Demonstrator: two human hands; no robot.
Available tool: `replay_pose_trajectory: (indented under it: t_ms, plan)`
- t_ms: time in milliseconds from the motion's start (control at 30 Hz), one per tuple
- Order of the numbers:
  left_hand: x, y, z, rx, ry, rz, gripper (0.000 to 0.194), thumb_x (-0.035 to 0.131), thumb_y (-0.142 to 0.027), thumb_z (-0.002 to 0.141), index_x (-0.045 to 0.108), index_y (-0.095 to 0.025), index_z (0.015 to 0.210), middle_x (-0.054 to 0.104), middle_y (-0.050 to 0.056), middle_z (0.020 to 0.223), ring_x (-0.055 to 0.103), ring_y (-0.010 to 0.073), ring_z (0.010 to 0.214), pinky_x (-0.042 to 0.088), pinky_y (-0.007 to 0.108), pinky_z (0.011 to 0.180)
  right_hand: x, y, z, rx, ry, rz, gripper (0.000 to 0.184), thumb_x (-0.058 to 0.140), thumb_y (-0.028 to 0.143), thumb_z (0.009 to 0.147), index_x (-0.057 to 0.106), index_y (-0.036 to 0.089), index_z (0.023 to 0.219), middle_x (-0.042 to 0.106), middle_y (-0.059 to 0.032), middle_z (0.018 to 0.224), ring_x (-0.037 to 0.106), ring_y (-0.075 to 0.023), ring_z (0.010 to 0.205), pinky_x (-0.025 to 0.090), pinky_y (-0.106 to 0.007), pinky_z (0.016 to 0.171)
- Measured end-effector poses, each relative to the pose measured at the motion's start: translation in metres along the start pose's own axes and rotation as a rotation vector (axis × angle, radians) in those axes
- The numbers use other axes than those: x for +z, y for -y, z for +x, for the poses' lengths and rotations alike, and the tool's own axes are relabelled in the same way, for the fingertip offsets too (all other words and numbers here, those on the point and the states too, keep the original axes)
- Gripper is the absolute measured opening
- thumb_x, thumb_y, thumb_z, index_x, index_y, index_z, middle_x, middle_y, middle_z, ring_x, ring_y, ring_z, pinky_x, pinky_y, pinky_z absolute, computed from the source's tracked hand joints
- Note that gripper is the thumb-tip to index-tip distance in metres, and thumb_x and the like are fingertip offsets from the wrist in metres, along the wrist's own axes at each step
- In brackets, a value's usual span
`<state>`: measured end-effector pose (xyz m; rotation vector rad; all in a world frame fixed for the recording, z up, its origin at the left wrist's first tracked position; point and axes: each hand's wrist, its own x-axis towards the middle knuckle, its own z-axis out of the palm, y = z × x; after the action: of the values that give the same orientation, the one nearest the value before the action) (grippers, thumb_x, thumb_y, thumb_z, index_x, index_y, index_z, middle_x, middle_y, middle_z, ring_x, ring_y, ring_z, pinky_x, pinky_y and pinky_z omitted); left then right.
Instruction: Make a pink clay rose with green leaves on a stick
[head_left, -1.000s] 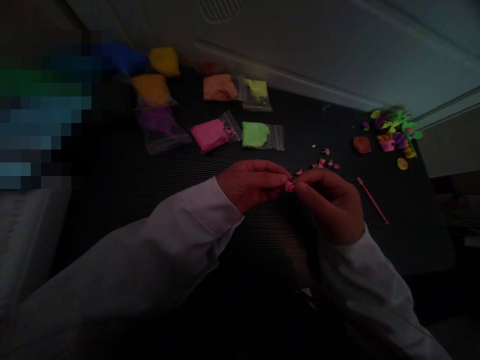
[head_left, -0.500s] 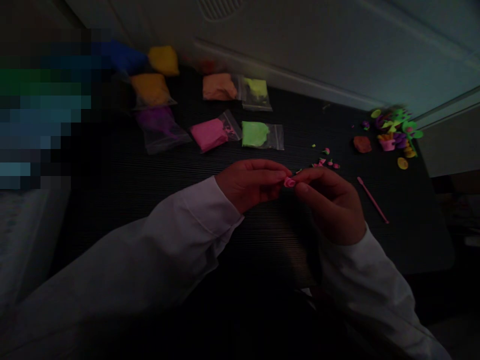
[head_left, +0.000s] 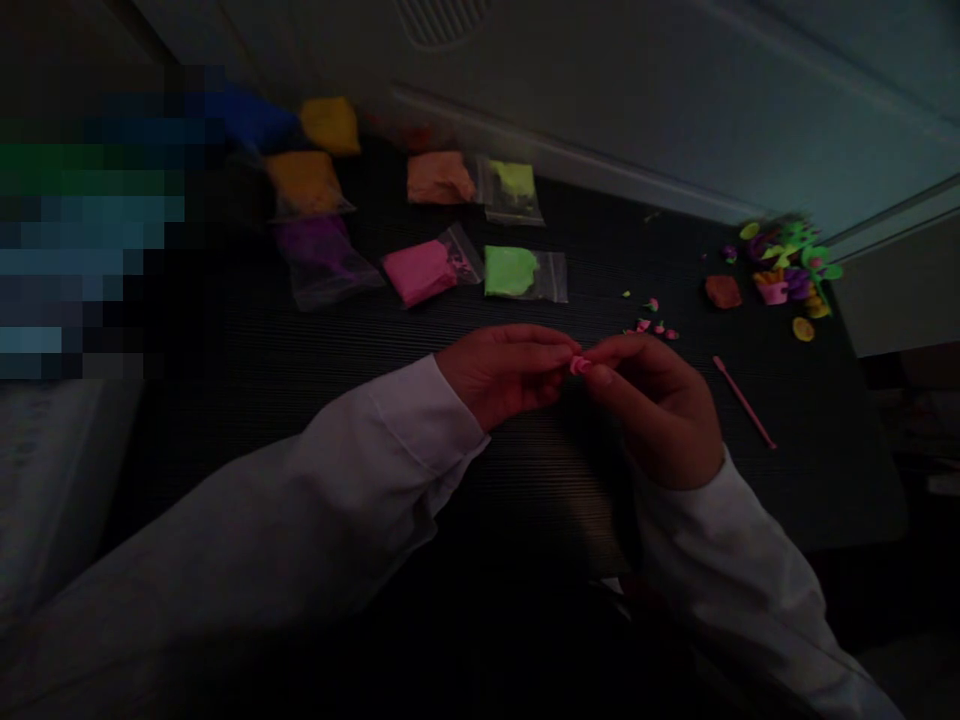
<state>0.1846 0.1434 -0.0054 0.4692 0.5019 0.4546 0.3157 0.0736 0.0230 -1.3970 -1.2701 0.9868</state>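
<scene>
Between my two hands is a small pink clay rose (head_left: 580,366), its petals curled in a spiral. My left hand (head_left: 514,372) is closed, pinching the rose from the left with thumb and fingers. From the other side, the thumb and forefinger of my right hand (head_left: 664,405) close on its edge. Just beyond my right hand lie several tiny pink clay flowers (head_left: 660,328) with green bits on them. A slim pink modelling tool (head_left: 744,402) rests on the dark table (head_left: 525,520) to the right.
Bags of clay stand at the back: pink (head_left: 424,272), green (head_left: 510,271), peach (head_left: 439,178), yellow-green (head_left: 513,182), orange (head_left: 304,182) and purple (head_left: 319,250). A reddish-brown lump (head_left: 723,291) lies near colourful clay pieces (head_left: 795,262) at right. A pale panel (head_left: 600,110) borders the far edge.
My right hand has shifted slightly left against the rose, and the rose looks slightly turned. Both hands keep their pinch; the view has moved a little.
</scene>
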Motion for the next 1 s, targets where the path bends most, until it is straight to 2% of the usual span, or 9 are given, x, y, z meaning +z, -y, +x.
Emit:
replay_pose_trajectory:
  t_ms: [233,467,867,1000]
  plan:
    - [0.0014,0.0,-0.0004,-0.014,-0.027,-0.012,0.008,0.06,-0.012,0.062,0.059,-0.012,0.069,0.059,0.0,0.065,0.053,0.0066,0.061,0.043,0.02,0.06,0.0008,-0.0004,-0.0001,-0.009,0.016,-0.034,0.015,0.06,0.025,0.066,0.054,0.022,0.08,0.052,0.0023,0.069,0.05,-0.0098,0.065,0.043,-0.024,0.059]
    - [0.0029,0.0012,-0.0012,-0.01,0.025,-0.069,0.006,0.058,-0.011,0.064,0.058,-0.013,0.07,0.058,0.0,0.064,0.052,0.005,0.058,0.043,0.019,0.06,0.0009,-0.0027,-0.0002,-0.045,0.05,-0.021,0.026,0.06,0.02,0.066,0.05,0.024,0.089,0.048,0.0032,0.067,0.047,-0.0094,0.061,0.041,-0.025,0.056]
    - [0.0026,0.0046,-0.0008,-0.045,0.006,-0.011,0.014,0.062,-0.014,0.061,0.056,-0.011,0.073,0.057,0.001,0.073,0.053,0.0089,0.071,0.04,0.025,0.068,0.003,-0.0045,-0.0008,-0.091,-0.024,-0.063,0.016,0.059,0.021,0.067,0.053,0.022,0.083,0.05,0.0026,0.071,0.05,-0.0093,0.066,0.043,-0.024,0.06]
    - [0.001,0.0048,-0.0009,-0.034,0.066,0.007,0.015,0.062,-0.016,0.062,0.056,-0.011,0.075,0.057,0.001,0.076,0.053,0.01,0.075,0.038,0.029,0.074,0.0022,-0.005,-0.001,-0.096,-0.04,-0.065,0.016,0.059,0.021,0.067,0.053,0.022,0.082,0.051,0.0029,0.071,0.05,-0.009,0.065,0.043,-0.023,0.059]
